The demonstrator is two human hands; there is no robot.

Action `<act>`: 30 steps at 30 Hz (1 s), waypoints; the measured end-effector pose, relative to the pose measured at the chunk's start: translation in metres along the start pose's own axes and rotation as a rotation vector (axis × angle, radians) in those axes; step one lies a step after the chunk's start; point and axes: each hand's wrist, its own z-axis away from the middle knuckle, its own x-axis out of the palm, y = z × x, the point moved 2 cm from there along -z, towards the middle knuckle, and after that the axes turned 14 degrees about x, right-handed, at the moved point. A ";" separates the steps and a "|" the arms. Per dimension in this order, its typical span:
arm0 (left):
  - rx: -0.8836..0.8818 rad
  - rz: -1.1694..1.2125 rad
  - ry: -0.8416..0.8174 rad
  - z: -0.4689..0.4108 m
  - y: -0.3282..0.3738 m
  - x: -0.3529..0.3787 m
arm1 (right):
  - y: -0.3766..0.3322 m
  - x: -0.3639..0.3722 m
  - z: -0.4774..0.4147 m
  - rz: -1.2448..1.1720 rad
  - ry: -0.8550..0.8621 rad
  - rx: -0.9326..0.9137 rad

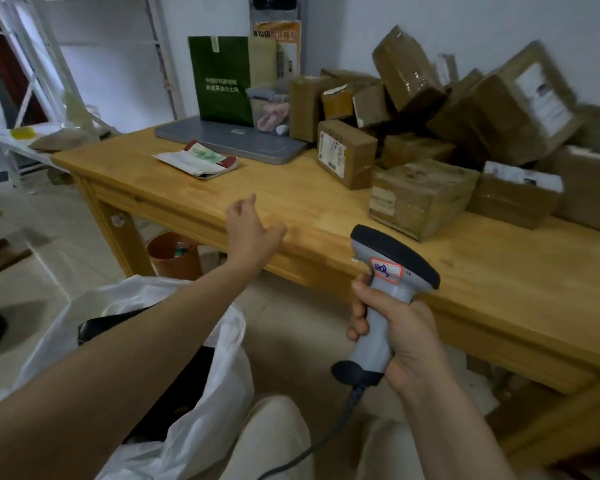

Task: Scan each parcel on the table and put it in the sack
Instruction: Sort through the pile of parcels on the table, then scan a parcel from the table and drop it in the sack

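Observation:
Several brown taped cardboard parcels [420,195] are piled on the right half of the wooden table [291,206], some stacked against the wall. My right hand [399,337] grips the handle of a grey barcode scanner [392,268] in front of the table edge, its head pointing toward the parcels. My left hand [250,226] is stretched out over the table's front edge with relaxed fingers, holding nothing. A white sack [219,393] stands open at the lower left beside my knee, with dark contents inside.
A flat grey device [229,140] lies at the table's back, with a green paper bag [222,77] and a clear plastic box [269,109] standing on it. A folded packet [198,161] lies on the table. An orange bin [175,254] stands under the table.

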 end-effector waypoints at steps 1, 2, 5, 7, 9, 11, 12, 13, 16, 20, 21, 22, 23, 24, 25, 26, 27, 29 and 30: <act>0.078 0.025 -0.031 -0.007 0.024 0.017 | -0.006 -0.007 0.001 -0.018 0.016 -0.015; 0.141 0.045 -0.064 -0.014 0.045 0.034 | -0.012 -0.013 0.002 -0.036 0.033 -0.028; 0.198 0.084 -0.247 -0.033 0.092 0.088 | -0.026 -0.034 0.004 -0.091 0.085 -0.057; 0.167 0.031 -0.357 -0.044 0.116 0.117 | -0.034 -0.047 0.005 -0.117 0.112 -0.069; 0.119 -0.062 -0.421 -0.055 0.133 0.139 | -0.039 -0.059 0.007 -0.136 0.126 -0.075; 0.091 -0.104 -0.453 -0.063 0.140 0.153 | -0.044 -0.069 0.007 -0.153 0.133 -0.080; 0.080 -0.095 -0.452 -0.067 0.141 0.158 | -0.046 -0.074 0.008 -0.162 0.137 -0.084; 0.069 -0.067 -0.440 -0.070 0.140 0.160 | -0.047 -0.078 0.007 -0.170 0.141 -0.089; 0.038 -0.012 -0.353 -0.073 0.132 0.157 | -0.049 -0.087 0.007 -0.182 0.150 -0.099; -0.271 0.358 -0.408 -0.071 0.117 0.122 | -0.048 -0.092 0.003 -0.194 0.141 -0.093; -0.359 0.452 -0.449 -0.071 0.113 0.108 | -0.048 -0.092 0.002 -0.196 0.138 -0.088; -0.423 0.480 -0.473 -0.070 0.109 0.096 | -0.048 -0.091 0.001 -0.198 0.133 -0.083; -0.460 0.444 -0.467 -0.074 0.103 0.088 | -0.047 -0.089 0.001 -0.197 0.128 -0.080; -0.455 0.386 -0.417 -0.076 0.099 0.079 | -0.047 -0.087 0.001 -0.195 0.123 -0.078; -0.408 0.329 -0.326 -0.079 0.096 0.074 | -0.047 -0.085 0.002 -0.190 0.118 -0.079; -0.324 0.299 -0.228 -0.082 0.097 0.072 | -0.047 -0.083 0.003 -0.185 0.114 -0.080; -0.219 0.268 -0.169 -0.084 0.103 0.072 | -0.047 -0.082 0.004 -0.179 0.113 -0.082; -0.018 0.036 -0.232 -0.087 0.119 0.076 | -0.046 -0.081 0.007 -0.171 0.114 -0.091; 0.052 -0.157 -0.308 -0.085 0.130 0.080 | -0.047 -0.080 0.008 -0.169 0.115 -0.096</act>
